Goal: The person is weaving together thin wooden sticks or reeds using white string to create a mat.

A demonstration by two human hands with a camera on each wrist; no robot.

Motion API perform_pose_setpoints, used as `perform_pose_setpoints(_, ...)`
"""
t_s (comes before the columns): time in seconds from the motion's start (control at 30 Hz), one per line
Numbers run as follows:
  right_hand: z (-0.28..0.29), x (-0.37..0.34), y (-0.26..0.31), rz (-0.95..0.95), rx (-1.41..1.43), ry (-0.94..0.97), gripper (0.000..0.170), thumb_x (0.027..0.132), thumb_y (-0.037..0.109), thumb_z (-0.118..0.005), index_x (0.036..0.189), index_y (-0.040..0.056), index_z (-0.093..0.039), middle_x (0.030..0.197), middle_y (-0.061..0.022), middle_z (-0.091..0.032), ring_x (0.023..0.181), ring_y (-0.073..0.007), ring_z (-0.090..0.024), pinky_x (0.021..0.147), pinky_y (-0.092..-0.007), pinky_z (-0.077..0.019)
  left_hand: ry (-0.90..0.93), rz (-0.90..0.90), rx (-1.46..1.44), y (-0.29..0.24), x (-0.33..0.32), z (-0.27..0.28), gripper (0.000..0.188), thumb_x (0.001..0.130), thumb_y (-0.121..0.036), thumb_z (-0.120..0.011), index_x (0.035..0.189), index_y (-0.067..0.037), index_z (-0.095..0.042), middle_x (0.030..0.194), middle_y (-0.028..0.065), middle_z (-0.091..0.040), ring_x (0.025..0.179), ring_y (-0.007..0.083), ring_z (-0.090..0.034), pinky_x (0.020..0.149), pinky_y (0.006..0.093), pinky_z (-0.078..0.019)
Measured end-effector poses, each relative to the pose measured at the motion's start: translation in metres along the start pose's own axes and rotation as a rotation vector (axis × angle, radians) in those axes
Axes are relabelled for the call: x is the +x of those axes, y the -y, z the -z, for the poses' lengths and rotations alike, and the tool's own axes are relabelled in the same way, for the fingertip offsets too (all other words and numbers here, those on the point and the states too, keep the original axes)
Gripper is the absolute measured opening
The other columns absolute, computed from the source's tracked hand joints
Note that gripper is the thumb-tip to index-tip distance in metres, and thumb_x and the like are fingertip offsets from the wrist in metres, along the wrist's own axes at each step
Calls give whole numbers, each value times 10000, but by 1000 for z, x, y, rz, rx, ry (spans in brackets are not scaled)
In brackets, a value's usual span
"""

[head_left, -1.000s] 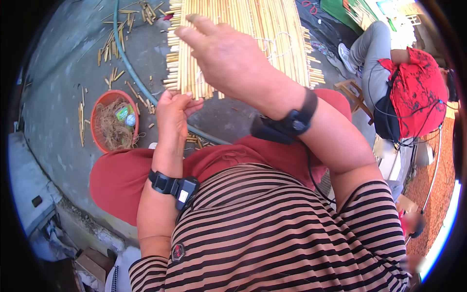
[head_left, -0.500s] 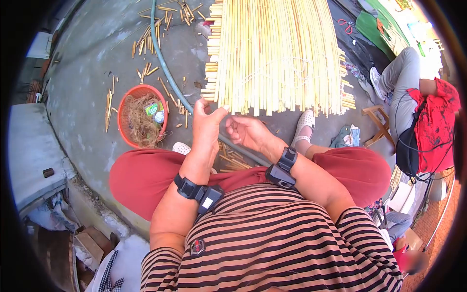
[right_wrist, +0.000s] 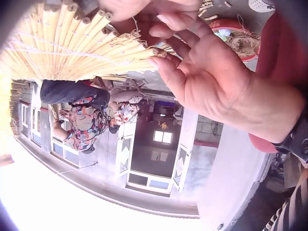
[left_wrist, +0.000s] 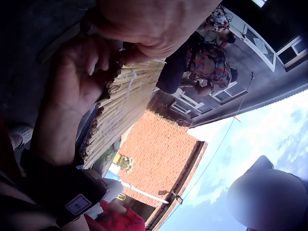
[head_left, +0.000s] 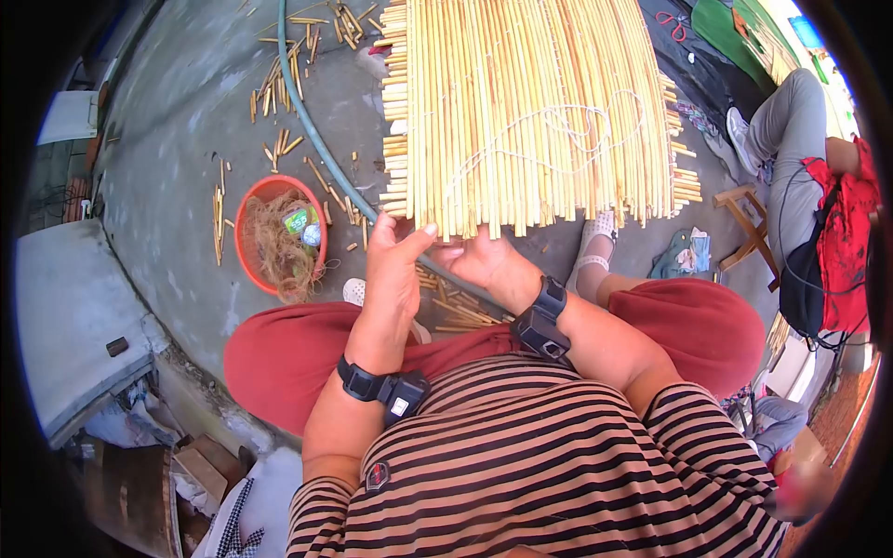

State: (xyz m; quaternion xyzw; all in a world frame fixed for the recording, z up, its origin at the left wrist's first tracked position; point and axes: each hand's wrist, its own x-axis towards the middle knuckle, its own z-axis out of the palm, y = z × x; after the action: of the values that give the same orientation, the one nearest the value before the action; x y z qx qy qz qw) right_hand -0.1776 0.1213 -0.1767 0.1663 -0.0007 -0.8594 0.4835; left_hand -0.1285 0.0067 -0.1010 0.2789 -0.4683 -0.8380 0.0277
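A mat of pale reeds (head_left: pixel 521 112) has loose white string (head_left: pixel 558 121) looped across its top. My left hand (head_left: pixel 393 279) grips the near-left corner, thumb above and fingers underneath; in the right wrist view, that hand (right_wrist: pixel 216 79) has its thumb at a reed end. Beside it, my right hand (head_left: pixel 493 270) touches the near edge with bent fingers, some hidden by the reed ends. The left wrist view shows the right hand (left_wrist: pixel 79 77) against the reed ends, below my left hand (left_wrist: pixel 159 24). Any string between the fingers is too small to tell.
An orange basket (head_left: pixel 246 246) of fibres stands left of the mat. A hose (head_left: pixel 302 116) curves past cut reed pieces (head_left: pixel 270 88). At the right are red scissors (head_left: pixel 672 26), a wooden stool (head_left: pixel 744 228) and a seated person in red (head_left: pixel 833 251).
My right hand has come down from above the mat to its near edge, beside my left hand, which stays at the corner. The head view has shifted, and the string loops show more fully.
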Motion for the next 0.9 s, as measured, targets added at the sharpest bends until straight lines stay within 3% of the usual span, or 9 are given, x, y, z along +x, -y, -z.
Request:
perform_pose_setpoints(0.1,5,3,7,-20,82,-8,346,908,405,-529,1035,87,-575,899,-46,-631,673,-104,-546,481,-202,-408,28,9,-6,0,1,2,403,796,21,-633,1183,-8,-526,1144,95,-594,1065,179,-555,973,335,-390)
perform_pose_setpoints(0.2,-7,16,6,110,90,-253,327,914,383,-522,1031,82,-571,893,-50,-638,641,-124,-559,425,-209,-401,39,51,1,1,4,6,402,799,7,-641,1182,17,-517,1124,98,-601,1043,184,-566,957,341,-402)
perform_pose_setpoints(0.27,-9,16,7,78,69,-305,326,911,390,-526,1017,85,-573,870,-51,-633,636,-136,-555,422,-217,-398,48,64,-6,1,4,6,377,793,25,-641,1154,18,-533,1140,99,-586,1042,168,-551,955,318,-398)
perform_pose_setpoints(0.43,9,10,18,-241,-15,-119,322,907,414,-512,947,103,-587,803,-45,-601,617,-157,-512,428,-231,-372,-27,-32,110,-6,-2,-2,396,768,34,-656,1141,-4,-527,1117,83,-568,1047,168,-539,951,324,-405)
perform_pose_setpoints(0.53,-9,5,14,-210,26,-319,331,913,417,-476,920,108,-593,769,-37,-583,582,-152,-478,419,-221,-339,-86,-136,132,-4,-3,-8,432,756,48,-654,1156,-14,-505,1122,82,-555,1056,175,-533,957,334,-409)
perform_pose_setpoints(0.63,-11,9,5,-176,199,-319,338,912,416,-451,919,109,-591,764,-40,-585,559,-148,-472,396,-217,-325,-71,-142,104,-8,-5,-12,457,752,60,-647,1173,-12,-484,1105,80,-554,1055,180,-533,946,333,-424)
perform_pose_setpoints(0.77,-12,11,4,-211,208,-214,346,906,418,-465,910,94,-586,734,-47,-577,549,-144,-478,380,-200,-323,-33,-80,137,-16,-6,-13,451,752,70,-641,1169,-7,-486,1069,80,-567,1028,172,-546,897,314,-459)
perform_pose_setpoints(0.87,-10,16,12,-231,216,-162,370,903,435,-476,888,80,-578,693,-51,-572,518,-128,-487,366,-179,-328,-44,-64,218,-10,-4,-4,439,764,46,-652,1179,-4,-516,1111,71,-589,1070,166,-529,953,315,-406)
perform_pose_setpoints(0.9,-12,17,15,-250,232,-119,367,906,435,-474,895,83,-580,696,-49,-581,515,-125,-492,359,-180,-325,-41,-69,182,-10,-3,-5,436,758,62,-648,1167,-2,-512,1096,80,-589,1041,166,-544,924,310,-430)
